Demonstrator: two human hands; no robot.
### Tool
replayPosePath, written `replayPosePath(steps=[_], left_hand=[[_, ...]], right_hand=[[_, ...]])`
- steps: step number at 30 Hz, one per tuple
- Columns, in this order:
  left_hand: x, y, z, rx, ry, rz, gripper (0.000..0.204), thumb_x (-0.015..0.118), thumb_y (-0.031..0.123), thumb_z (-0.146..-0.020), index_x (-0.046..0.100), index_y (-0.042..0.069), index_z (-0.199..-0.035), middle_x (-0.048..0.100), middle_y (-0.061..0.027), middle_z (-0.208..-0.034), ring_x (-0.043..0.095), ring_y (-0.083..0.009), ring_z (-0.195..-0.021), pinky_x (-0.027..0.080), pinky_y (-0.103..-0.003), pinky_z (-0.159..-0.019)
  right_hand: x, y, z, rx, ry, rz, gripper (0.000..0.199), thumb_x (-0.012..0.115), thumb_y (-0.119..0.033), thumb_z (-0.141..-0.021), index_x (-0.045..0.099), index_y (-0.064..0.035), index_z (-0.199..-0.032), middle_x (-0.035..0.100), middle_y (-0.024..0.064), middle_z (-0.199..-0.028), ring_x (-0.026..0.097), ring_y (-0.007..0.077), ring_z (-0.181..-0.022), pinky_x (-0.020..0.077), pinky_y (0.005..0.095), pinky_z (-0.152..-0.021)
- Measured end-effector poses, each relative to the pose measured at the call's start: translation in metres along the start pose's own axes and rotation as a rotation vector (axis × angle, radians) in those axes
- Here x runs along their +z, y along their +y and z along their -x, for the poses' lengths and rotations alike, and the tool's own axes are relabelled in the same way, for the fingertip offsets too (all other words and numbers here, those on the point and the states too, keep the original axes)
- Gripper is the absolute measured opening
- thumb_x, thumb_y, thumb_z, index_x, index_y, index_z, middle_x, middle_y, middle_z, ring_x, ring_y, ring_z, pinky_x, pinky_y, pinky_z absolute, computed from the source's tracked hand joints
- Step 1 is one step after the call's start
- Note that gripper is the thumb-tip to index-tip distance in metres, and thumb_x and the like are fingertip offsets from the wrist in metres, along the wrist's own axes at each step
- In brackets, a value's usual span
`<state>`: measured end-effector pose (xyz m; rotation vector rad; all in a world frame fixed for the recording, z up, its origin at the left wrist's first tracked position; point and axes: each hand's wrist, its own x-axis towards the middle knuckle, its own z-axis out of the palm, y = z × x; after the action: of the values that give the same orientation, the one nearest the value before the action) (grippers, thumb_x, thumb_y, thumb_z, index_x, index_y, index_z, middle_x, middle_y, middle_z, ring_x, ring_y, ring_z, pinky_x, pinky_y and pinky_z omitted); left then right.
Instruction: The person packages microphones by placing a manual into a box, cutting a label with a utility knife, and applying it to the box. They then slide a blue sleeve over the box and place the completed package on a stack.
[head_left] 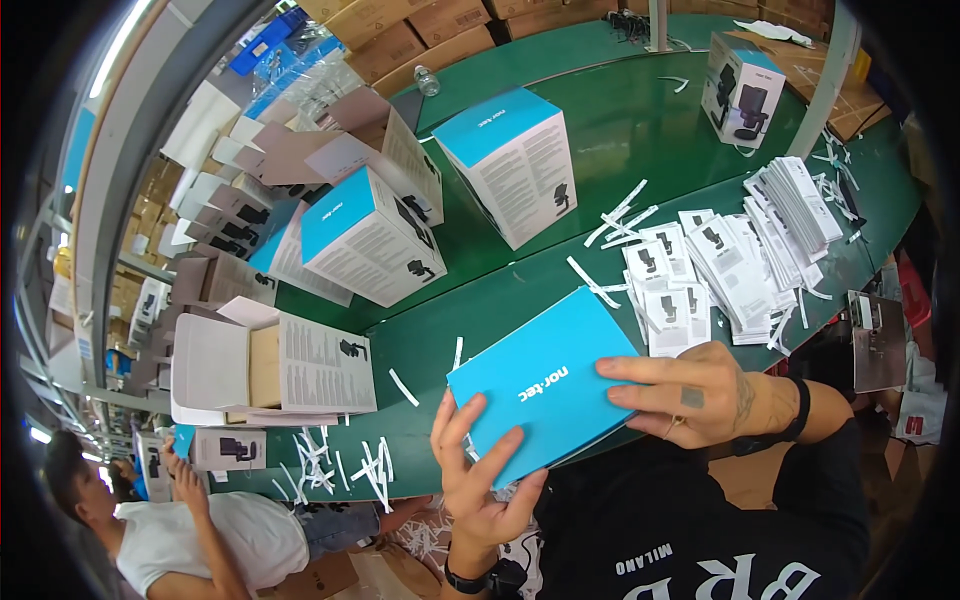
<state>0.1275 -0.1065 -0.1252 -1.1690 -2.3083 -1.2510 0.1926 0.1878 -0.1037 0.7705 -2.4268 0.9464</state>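
Between my two hands is a product box, its blue top panel (545,365) facing up, held over the near edge of the green table. My left hand (483,470) grips the box's lower left side, thumb and fingers bent over the edge. On the right edge, my right hand (685,390) closes on the box with fingertips resting on the blue panel. The box's other sides are mostly hidden. Just beyond it lie stacks of white printed leaflets (735,265) and loose white paper strips (595,283).
Closed blue-and-white boxes (512,180) stand across the table, one (742,95) far right. An open white box (315,362) sits at left, with more open cartons behind. Paper strips (375,470) litter the near edge. A co-worker (215,535) handles a box at lower left. A metal post (826,90) rises at right.
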Motion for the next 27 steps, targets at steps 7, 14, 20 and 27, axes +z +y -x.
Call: replayPosePath(steps=[7, 14, 20, 27], left_hand=[[-0.005, 0.003, -0.016, -0.021, -0.080, 0.047, 0.039, 0.078, 0.015, -0.078, 0.073, 0.004, -0.115, 0.060, -0.0249, -0.139, 0.036, -0.0593, -0.143, 0.028, -0.067, -0.115], [0.020, -0.002, -0.005, -0.009, 0.049, 0.134, 0.039, 0.079, 0.010, -0.073, 0.076, 0.004, -0.112, 0.062, -0.0244, -0.136, 0.037, -0.0627, -0.140, 0.027, -0.072, -0.114], [-0.022, -0.014, -0.006, 0.026, -0.120, 0.053, 0.039, 0.080, 0.013, -0.078, 0.074, 0.004, -0.115, 0.063, -0.0228, -0.138, 0.041, -0.0610, -0.138, 0.025, -0.072, -0.114], [0.000, 0.018, -0.006, 0.098, -0.280, -0.642, 0.045, 0.074, 0.026, -0.090, 0.067, 0.000, -0.126, 0.063, -0.0202, -0.140, 0.056, -0.0450, -0.133, 0.034, -0.062, -0.112]], right_hand=[[0.014, 0.026, 0.003, -0.089, 0.125, 0.003, 0.047, 0.083, -0.008, -0.077, 0.070, -0.0078, -0.123, 0.065, 0.0144, -0.138, 0.070, 0.0158, -0.061, 0.0529, 0.0246, -0.049], [0.020, 0.050, 0.017, -0.146, 0.235, -0.237, 0.036, 0.081, -0.009, -0.079, 0.071, -0.0024, -0.114, 0.069, 0.0211, -0.129, 0.067, 0.0144, -0.056, 0.0524, 0.0241, -0.049], [0.040, 0.037, 0.006, -0.207, 0.191, -0.034, 0.033, 0.084, -0.011, -0.078, 0.073, -0.0048, -0.109, 0.072, 0.0181, -0.125, 0.063, 0.0099, -0.055, 0.0457, 0.0224, -0.047], [0.048, 0.052, 0.008, -0.309, 0.205, 0.123, 0.035, 0.088, -0.016, -0.077, 0.073, -0.0067, -0.107, 0.073, 0.0168, -0.124, 0.058, 0.0069, -0.052, 0.0389, 0.0199, -0.048]])
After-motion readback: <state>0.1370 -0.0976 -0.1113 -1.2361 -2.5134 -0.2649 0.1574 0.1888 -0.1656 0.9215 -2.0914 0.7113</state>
